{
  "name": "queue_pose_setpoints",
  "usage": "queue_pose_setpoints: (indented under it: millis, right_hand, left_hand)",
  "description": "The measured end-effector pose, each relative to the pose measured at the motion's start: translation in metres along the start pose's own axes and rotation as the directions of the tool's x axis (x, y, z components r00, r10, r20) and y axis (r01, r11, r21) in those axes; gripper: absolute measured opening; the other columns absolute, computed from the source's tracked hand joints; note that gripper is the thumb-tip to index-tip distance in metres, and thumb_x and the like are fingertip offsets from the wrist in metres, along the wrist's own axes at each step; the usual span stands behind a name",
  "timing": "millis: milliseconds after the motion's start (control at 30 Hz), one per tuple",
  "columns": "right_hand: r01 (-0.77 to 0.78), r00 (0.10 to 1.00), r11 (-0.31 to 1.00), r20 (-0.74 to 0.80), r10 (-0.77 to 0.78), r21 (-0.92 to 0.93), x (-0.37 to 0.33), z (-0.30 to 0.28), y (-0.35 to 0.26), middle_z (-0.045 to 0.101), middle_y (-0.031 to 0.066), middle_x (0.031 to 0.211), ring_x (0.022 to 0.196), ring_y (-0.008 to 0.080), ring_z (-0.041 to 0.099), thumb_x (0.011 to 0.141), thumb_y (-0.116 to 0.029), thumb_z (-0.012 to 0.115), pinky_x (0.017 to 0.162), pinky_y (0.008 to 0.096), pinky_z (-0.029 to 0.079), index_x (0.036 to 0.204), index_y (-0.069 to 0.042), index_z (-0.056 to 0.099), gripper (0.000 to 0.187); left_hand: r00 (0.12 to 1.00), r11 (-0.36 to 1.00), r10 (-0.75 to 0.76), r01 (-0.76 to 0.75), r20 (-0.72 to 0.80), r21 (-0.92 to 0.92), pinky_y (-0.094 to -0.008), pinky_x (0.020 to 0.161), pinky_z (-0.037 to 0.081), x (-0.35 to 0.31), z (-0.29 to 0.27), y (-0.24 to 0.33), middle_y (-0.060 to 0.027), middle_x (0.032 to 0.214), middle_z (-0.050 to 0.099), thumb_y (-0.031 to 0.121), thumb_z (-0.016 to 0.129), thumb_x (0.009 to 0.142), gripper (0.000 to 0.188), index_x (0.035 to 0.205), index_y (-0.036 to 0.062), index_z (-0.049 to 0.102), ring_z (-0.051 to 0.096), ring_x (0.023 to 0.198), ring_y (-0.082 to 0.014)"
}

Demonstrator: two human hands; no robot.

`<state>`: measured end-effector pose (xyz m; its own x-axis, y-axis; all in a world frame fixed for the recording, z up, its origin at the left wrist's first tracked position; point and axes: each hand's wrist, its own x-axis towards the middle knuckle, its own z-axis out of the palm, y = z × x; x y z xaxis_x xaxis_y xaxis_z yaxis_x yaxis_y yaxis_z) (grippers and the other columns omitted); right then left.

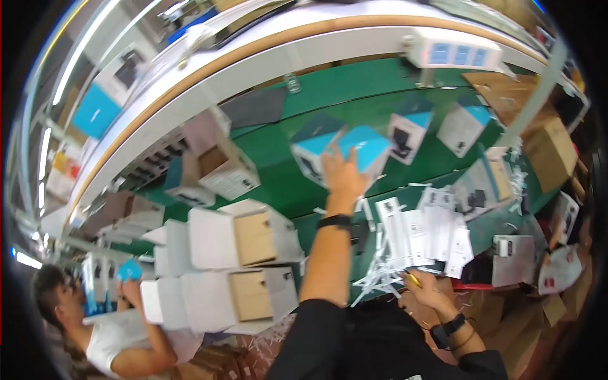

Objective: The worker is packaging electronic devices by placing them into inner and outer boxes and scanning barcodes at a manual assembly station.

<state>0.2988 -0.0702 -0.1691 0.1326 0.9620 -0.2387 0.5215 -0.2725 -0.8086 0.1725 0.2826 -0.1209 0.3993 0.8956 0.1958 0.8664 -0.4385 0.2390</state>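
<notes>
Head view is showing the left forearm [326, 263] slanting up from the lower edge, a dark band circling its wrist, while the left hand [344, 174] is resting back-up against the blue-topped box [368, 147], fingers spreading over its blue face (blur is hiding the thumb, so I cannot tell whether they are gripping). That box is standing on the green table [273, 155], ahead of the body and just beside a neighbouring box [315, 136] on its left. Lower down, the right hand [432, 294] is bending inward near the front edge, its fingers curling around a yellow tool [413, 279], a dark watch [448, 330] sitting at its wrist. Beyond the table, a white shelf with a wooden rim [253, 54] is curving across; a co-worker [120, 339] is sharing the room at lower left. Open white boxes [212, 301] are crowding the left arm's outer side, and paper strips [377, 277] and white sheets [437, 228] are covering the surface between the hands. Green tabletop is showing left of the neighbouring box and running behind it toward the shelf.
</notes>
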Motion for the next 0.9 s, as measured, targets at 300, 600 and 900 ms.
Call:
queue_pose_setpoints:
  millis: [300,600,900]
  right_hand:
    - [-0.226,0.827,0.934,-0.561,0.034,-0.277,0.084,-0.04,0.084,0.066,0.0186,0.094,0.092,0.0392,0.067,0.081,-0.029,0.08,0.083,0.0452,0.055,0.112,-0.005,0.071,0.039]
    - [0.591,0.785,0.806,-0.232,-0.575,0.0,0.241,0.034,-0.037,0.066,0.0186,0.118,0.104,0.0374,0.066,0.093,-0.009,0.062,0.088,0.0433,0.054,0.131,-0.007,0.062,0.038]
    - [0.345,0.894,0.896,-0.193,-0.404,-0.28,0.239,0.053,0.032,0.067,0.0162,0.112,0.103,0.0363,0.067,0.089,-0.01,0.061,0.09,0.0418,0.055,0.115,-0.01,0.071,0.027]
  left_hand:
    - [0.987,0.92,0.142,-0.159,-0.073,-0.359,-0.0476,0.111,0.04,-0.215,-0.106,0.0,-0.0233,0.142,0.055,0.014,0.078,0.081,0.058,0.136,0.0045,0.06,0.051,0.133,-0.0415]
    - [0.852,0.863,-0.476,0.405,0.217,0.301,-0.0503,0.081,0.051,-0.318,-0.174,-0.094,-0.0162,0.091,0.068,0.022,0.081,0.075,0.033,0.097,0.0037,0.065,0.068,0.091,-0.04]
    - [0.835,0.819,-0.496,0.359,0.237,0.448,-0.0488,0.067,0.054,-0.317,-0.161,-0.112,-0.0153,0.077,0.068,0.025,0.076,0.079,0.026,0.086,0.0048,0.063,0.07,0.075,-0.0377]
